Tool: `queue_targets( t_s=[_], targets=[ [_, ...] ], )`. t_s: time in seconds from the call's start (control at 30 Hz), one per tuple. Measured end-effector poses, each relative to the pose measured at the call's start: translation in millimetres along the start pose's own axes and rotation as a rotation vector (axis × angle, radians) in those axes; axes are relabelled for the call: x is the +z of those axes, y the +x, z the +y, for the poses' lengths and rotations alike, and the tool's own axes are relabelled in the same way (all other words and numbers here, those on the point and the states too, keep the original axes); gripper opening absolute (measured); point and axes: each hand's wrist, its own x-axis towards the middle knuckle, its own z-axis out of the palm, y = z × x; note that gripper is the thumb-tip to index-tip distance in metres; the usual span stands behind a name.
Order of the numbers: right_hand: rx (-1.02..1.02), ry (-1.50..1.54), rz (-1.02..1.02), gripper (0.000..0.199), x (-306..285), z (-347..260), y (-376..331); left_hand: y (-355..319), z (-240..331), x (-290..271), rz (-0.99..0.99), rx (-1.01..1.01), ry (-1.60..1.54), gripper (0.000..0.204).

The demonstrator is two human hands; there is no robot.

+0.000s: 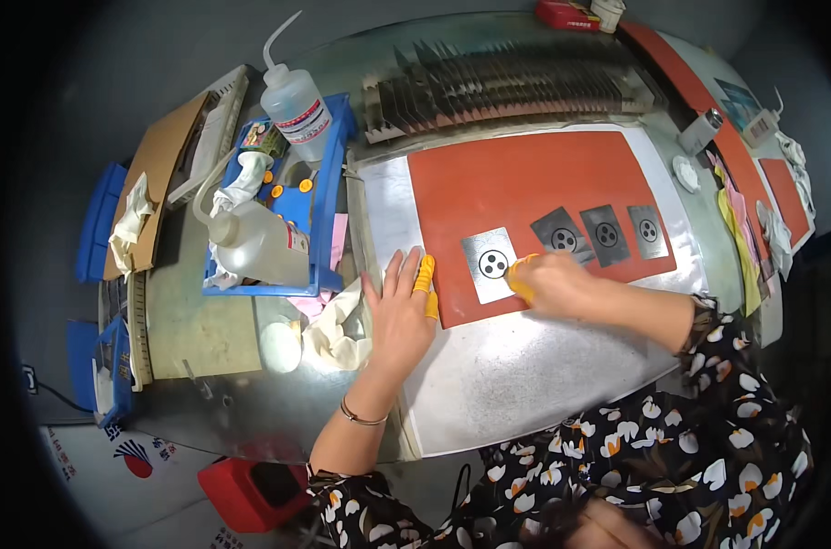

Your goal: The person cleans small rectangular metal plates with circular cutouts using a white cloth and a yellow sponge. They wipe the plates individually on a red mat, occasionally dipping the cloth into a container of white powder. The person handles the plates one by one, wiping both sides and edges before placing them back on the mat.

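Workshop, likely small-parts finishing or inspection. Evidence: long grey-green workbench [205, 339] with a smooth, flat orange-red mat [525, 178]; small rectangular grey plates [606, 235] with round three-dot marks on it; a long row of thin dark upright sheets [507, 87] behind; translucent plastic squeeze bottles [262, 247] in a blue plastic tray [324, 215]; crumpled off-white cloths [338, 334]; yellow rubbery finger cots [424, 274] worn.

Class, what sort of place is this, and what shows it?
Probably a workshop: a row of upright plates, wash bottles in a blue tray, small marked plates on a red mat.
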Motion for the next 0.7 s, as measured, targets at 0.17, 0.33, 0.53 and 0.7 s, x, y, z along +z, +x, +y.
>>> queue_targets(
  t_s=[0.17,0.33,0.53,0.7],
  targets=[
    [-0.028,0.048,0.119,0.007,13.2,-19.9,26.7,3.2,4.1,-0.4,0.017,0.015,-0.019,0.024],
    [0.021,0.003,0.049,0.008,3.8,4.6,4.9,0.0,2.3,-3.1,0.028,0.012,-0.049,0.016],
    [-0.017,-0.015,0.085,0.015,9.3,-19.7,35.4,0.2,3.8,-4.5,-0.002,0.01,-0.034,0.016],
    [0.032,0.007,0.043,0.011,-1.9,-1.4,16.6,2.5,2.8,-1.2,0.046,0.0,-0.045,0.027]
  ],
)
